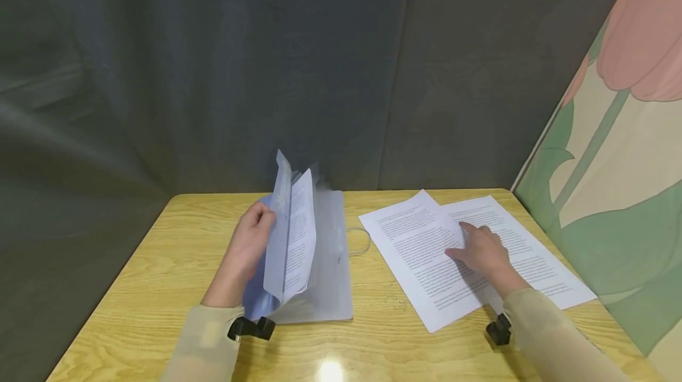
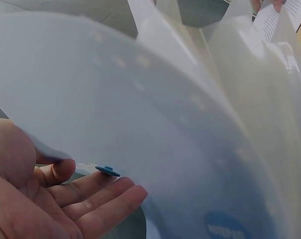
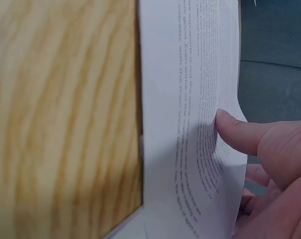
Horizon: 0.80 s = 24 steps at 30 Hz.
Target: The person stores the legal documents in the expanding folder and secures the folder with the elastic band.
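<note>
My left hand [image 1: 251, 240] grips the raised translucent cover of a plastic document folder [image 1: 337, 275], which stands partly open on the table. In the left wrist view, the cover's edge runs between the thumb and the fingers [image 2: 110, 201], next to a small blue button [image 2: 107, 171]. Printed pages [image 1: 301, 228] stand tilted inside the folder. On the right, my right hand [image 1: 485, 252] pinches the edge of a printed sheet [image 1: 410, 240], thumb on top and fingers underneath in the right wrist view. That sheet overlaps a second printed sheet [image 1: 543, 269].
A wooden table [image 1: 160, 287] bears everything. A thin cord loop [image 1: 367, 243] sticks out from the folder's right edge. Dark curtain [image 1: 298, 74] hangs behind the table, and a flower-patterned wall [image 1: 629, 210] borders it on the right.
</note>
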Tool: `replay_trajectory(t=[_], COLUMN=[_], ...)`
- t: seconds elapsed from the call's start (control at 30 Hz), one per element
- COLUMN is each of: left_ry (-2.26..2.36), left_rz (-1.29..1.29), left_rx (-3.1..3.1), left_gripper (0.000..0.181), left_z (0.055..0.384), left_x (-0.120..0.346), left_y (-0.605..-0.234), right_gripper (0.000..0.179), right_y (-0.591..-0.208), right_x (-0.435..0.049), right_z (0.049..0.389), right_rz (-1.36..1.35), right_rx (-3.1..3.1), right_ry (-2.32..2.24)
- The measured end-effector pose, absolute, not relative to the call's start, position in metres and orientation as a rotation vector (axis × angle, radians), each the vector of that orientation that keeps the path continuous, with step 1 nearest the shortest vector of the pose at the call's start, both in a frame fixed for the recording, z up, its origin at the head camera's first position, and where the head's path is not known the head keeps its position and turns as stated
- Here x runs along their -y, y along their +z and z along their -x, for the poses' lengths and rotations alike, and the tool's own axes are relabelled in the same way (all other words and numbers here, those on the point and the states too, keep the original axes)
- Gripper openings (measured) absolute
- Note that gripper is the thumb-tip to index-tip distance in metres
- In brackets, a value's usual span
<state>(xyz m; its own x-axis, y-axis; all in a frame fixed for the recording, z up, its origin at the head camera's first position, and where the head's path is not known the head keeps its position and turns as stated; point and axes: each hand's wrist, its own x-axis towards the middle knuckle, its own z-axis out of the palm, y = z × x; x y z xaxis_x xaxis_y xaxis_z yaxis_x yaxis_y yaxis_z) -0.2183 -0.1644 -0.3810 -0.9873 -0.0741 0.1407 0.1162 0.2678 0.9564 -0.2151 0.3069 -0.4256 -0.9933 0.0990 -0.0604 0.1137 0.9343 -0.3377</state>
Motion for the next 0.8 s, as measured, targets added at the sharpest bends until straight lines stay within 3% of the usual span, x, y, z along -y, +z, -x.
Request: replay_trajectory(t=[0.4, 0.8], left_ry=[-1.811, -1.817], left_rz=[0.031, 0.030], left_rx=[2.371, 2.369], left_gripper=[0.014, 0.015], left_z=[0.220, 0.220], left_x=[0.166, 0.167], left_y=[-0.381, -0.380], right_gripper=[0.060, 0.067], right_y=[-0.416, -0.415], right_x=[-0.316, -0.314], right_z=[0.214, 0.205], right_rz=[-0.055, 0.001], right_rx=[-3.019, -2.880], right_ry=[-0.637, -0.853])
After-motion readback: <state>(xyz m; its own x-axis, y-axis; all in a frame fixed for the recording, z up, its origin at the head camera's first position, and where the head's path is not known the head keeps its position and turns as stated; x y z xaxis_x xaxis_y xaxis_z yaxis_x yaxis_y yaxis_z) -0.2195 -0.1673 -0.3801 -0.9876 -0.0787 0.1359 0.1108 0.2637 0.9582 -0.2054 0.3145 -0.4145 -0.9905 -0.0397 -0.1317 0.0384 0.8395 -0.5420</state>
